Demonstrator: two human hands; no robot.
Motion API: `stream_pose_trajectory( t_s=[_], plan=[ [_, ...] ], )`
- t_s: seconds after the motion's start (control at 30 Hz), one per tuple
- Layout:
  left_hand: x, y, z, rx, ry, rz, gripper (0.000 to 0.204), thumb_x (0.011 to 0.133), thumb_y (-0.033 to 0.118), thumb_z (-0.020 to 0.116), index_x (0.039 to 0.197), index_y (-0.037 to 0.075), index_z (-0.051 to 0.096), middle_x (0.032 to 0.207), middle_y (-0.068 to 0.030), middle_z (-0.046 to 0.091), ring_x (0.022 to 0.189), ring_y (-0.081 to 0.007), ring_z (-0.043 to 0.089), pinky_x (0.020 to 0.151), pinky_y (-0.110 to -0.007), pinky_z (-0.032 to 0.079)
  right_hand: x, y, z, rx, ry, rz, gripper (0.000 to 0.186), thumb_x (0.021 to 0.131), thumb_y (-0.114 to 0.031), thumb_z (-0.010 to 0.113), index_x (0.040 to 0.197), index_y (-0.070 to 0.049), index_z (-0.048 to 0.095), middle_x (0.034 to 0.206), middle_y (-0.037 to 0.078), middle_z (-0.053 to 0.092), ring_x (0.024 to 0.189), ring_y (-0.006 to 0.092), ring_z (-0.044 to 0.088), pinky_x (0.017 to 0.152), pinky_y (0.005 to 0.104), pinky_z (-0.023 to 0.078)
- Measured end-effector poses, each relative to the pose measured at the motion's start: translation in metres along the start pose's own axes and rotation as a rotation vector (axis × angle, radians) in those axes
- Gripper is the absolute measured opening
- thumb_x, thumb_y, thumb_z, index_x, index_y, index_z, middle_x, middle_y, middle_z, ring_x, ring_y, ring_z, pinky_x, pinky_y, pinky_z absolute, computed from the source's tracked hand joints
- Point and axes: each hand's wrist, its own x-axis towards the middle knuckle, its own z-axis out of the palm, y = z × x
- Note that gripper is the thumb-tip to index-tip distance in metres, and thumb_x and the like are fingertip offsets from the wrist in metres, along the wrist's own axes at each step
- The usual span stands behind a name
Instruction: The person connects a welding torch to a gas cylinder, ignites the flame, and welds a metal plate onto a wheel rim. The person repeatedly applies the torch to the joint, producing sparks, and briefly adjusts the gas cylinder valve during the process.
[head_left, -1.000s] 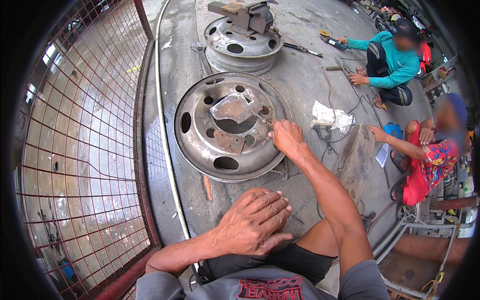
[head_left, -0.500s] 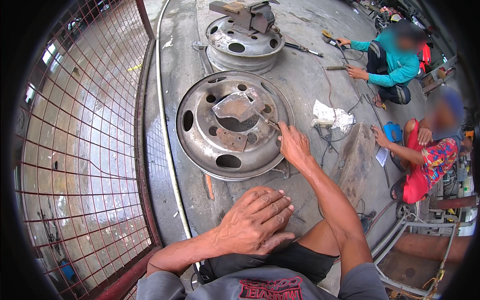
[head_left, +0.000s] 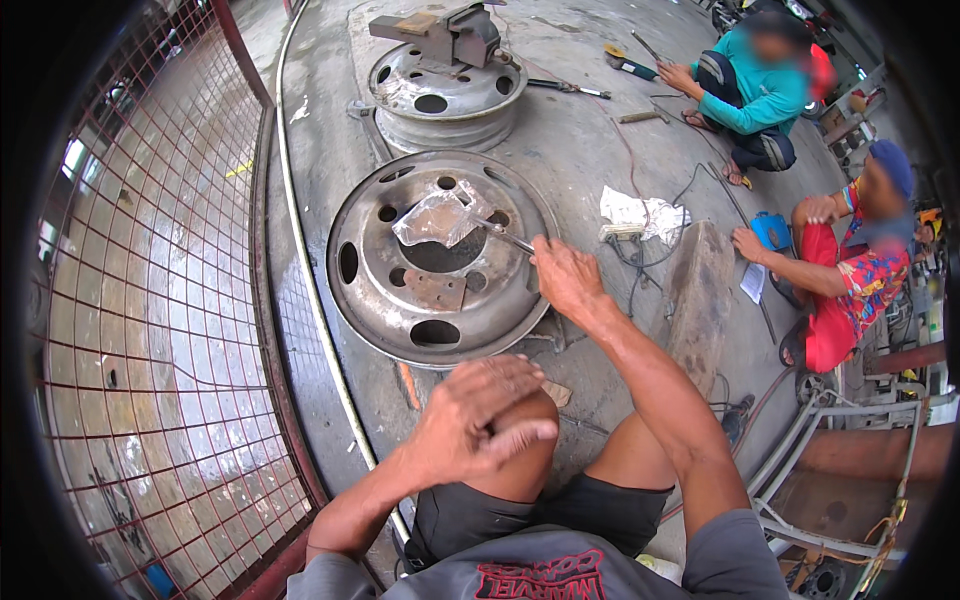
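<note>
A steel wheel rim (head_left: 365, 310) lies flat on the ground before me. Across its centre opening rests a thin, irregular metal plate (head_left: 428, 219), with a smaller rusty plate with holes (head_left: 436, 290) on the near side. My right hand (head_left: 568, 277) is closed around the end of a slim metal hand tool (head_left: 512, 238) at the rim's right side. Its far end meets the right edge of the irregular plate; its exact kind is unclear. My left hand (head_left: 480, 415), holding nothing, is over my knee with fingers stretched and thumb apart.
Beyond stands a second wheel rim (head_left: 450, 128) bearing a bench vise (head_left: 450, 38). Red wire mesh (head_left: 170, 300) and a pale pipe (head_left: 310, 290) run along the left. At right are a long block (head_left: 700, 295), a white cloth (head_left: 650, 215), cables and two crouching people (head_left: 765, 95).
My left hand has lifted and shifted left, its thumb now spread. My right hand keeps hold of the tool. The person in teal has raised a rod. My view has shifted slightly.
</note>
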Motion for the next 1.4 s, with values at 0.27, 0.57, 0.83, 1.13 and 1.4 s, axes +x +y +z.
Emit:
stream_pose_trajectory(
  t_s=[0.27, 0.57, 0.83, 1.13, 1.4],
  plan=[
    [0.039, -0.072, 0.015, -0.574, 0.102, -0.771, 0.058, 0.095, 0.041, 0.078, 0.127, -0.006, 0.070, 0.113, -0.0185, 0.076, 0.108, -0.0224, 0.071, 0.096, -0.034, 0.054, -0.002, -0.005, -0.006, -0.027, 0.008, 0.001, 0.017, 0.100, -0.018, 0.062, 0.108, -0.004, 0.058, 0.099, 0.021, 0.070, 0.093, 0.0431, 0.072, 0.076, 0.0566, 0.055],
    [0.097, -0.155, 0.075, -0.993, 0.227, -1.047, 0.076, 0.102, 0.059, 0.061, 0.145, -0.003, 0.051, 0.128, -0.0181, 0.064, 0.112, -0.0265, 0.065, 0.098, -0.041, 0.056, -0.005, -0.002, 0.003, 0.014, 0.176, -0.051, 0.015, 0.090, -0.010, 0.067, 0.103, -0.003, 0.065, 0.098, 0.017, 0.070, 0.092, 0.0367, 0.073, 0.078, 0.0486, 0.058],
    [0.128, -0.190, 0.102, -1.173, 0.291, -1.009, 0.071, 0.102, 0.070, 0.051, 0.125, 0.004, 0.062, 0.120, -0.0133, 0.066, 0.102, -0.0232, 0.067, 0.092, -0.044, 0.056, 0.003, -0.006, -0.012, -0.041, 0.110, -0.092, 0.017, 0.086, -0.007, 0.069, 0.102, -0.003, 0.067, 0.097, 0.015, 0.071, 0.092, 0.0343, 0.073, 0.079, 0.0462, 0.059],
    [0.155, -0.204, 0.126, -1.329, 0.491, -1.005, 0.039, 0.103, 0.038, 0.068, 0.113, 0.000, 0.065, 0.104, -0.0120, 0.069, 0.092, -0.0260, 0.068, 0.084, -0.043, 0.058, 0.001, -0.002, -0.032, -0.163, 0.073, -0.130, 0.026, 0.085, -0.007, 0.069, 0.110, 0.001, 0.068, 0.101, 0.019, 0.070, 0.099, 0.0368, 0.071, 0.081, 0.0474, 0.059],
    [0.162, -0.220, 0.128, -1.355, 0.529, -1.031, 0.021, 0.102, 0.025, 0.066, 0.099, 0.004, 0.067, 0.086, -0.0059, 0.067, 0.072, -0.0211, 0.066, 0.062, -0.038, 0.056, 0.012, -0.006, -0.039, -0.050, -0.160, -0.013, 0.042, 0.086, -0.011, 0.070, 0.123, 0.005, 0.058, 0.108, 0.027, 0.071, 0.103, 0.0441, 0.071, 0.086, 0.0538, 0.058]
  ],
)
